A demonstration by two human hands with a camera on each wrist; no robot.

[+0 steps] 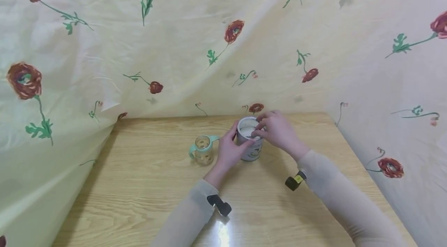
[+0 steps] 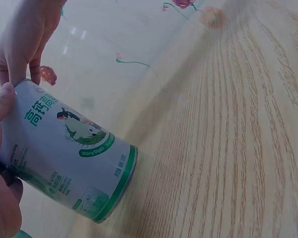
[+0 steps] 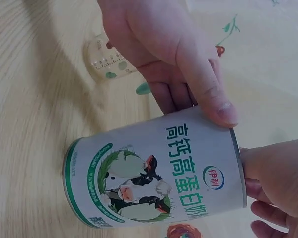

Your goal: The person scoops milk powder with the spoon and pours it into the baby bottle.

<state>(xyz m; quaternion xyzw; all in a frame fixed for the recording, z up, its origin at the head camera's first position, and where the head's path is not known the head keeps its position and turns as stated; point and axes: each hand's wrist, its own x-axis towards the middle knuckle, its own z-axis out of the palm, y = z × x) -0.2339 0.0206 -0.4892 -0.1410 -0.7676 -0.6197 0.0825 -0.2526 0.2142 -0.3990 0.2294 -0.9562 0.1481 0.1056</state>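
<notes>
A white and green milk powder can [image 1: 252,150] with a cow picture stands upright on the wooden table. My left hand [image 1: 231,148] grips its left side near the top, the thumb lying across the front in the right wrist view. At the can's open top is my right hand [image 1: 276,130], its bent fingertips reaching over the rim and into the mouth. Whether those fingers pinch anything inside is hidden. In the left wrist view, the right hand [image 2: 27,39] comes down onto the rim from above. Pale contents show inside the can.
Left of the can stands a clear cup [image 1: 203,154] with mint green handles, close beside my left hand. Behind the wooden table [image 1: 146,185] hangs a flowered cloth [image 1: 181,45], which also runs down the left and right sides.
</notes>
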